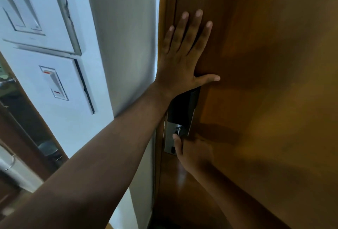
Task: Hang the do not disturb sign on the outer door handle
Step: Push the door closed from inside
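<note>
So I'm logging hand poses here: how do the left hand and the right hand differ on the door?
The left hand lies flat, fingers spread, high on the wooden door; the right hand is curled and lower, at the metal lock plate. The left hand grips nothing; the right hand's fingertip touches the latch knob. Both are bare, near the door's edge. No sign is visible.

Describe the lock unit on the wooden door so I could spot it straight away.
Start at the brown wooden door, along its left edge beside the pale wall. Just below the left hand, pressed flat on the wood, sits the lock unit, with the right hand at its lower end. It is the only dark and metal thing on the door: black on top, a brushed silver plate below.
</note>
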